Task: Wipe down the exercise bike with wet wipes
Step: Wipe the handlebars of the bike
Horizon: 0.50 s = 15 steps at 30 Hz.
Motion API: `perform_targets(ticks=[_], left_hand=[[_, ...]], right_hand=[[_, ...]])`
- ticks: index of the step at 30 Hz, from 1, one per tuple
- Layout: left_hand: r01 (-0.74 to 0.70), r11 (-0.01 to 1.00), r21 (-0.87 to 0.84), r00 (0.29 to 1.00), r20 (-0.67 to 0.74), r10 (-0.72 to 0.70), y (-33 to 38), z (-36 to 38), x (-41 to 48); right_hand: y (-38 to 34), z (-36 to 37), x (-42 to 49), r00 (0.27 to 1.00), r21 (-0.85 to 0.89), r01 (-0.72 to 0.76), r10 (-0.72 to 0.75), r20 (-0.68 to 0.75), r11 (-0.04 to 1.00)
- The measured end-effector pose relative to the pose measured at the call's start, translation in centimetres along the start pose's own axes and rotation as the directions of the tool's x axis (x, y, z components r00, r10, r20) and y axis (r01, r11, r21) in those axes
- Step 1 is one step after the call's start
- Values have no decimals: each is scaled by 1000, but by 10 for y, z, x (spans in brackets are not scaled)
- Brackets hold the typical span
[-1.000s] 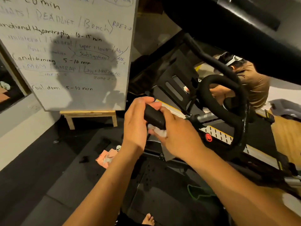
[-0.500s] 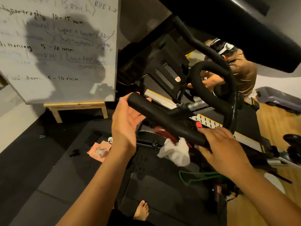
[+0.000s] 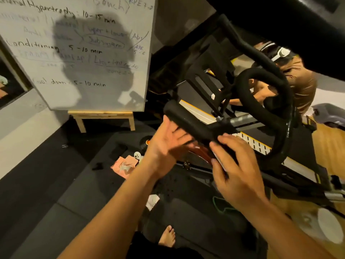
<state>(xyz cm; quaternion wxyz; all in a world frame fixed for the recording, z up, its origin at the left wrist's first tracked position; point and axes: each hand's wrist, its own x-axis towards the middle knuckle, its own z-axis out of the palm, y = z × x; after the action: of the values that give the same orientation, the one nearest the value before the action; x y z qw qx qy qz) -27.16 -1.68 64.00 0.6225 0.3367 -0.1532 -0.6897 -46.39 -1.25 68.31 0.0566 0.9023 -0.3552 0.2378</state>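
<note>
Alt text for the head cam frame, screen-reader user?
Seen from above, the right hand grips a white wet wipe against an exercise bike's black handlebar, while the open left hand touches the bar's end from below. A whiteboard stands behind on the left.

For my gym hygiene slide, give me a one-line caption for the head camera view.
Right hand grips the exercise bike's black handlebar through a white wipe, open left hand beside it.
</note>
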Motion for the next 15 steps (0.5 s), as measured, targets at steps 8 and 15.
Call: perform_targets(ticks=[8, 15], left_hand=[[51, 989, 141, 827, -561, 37, -32, -145, -53], [119, 979, -163, 557, -806, -201, -166, -205, -108]], right_hand=[[-33, 109, -38, 789, 348, -314, 39, 613, 883], [-43, 262, -109, 315, 101, -394, 31, 949, 913]])
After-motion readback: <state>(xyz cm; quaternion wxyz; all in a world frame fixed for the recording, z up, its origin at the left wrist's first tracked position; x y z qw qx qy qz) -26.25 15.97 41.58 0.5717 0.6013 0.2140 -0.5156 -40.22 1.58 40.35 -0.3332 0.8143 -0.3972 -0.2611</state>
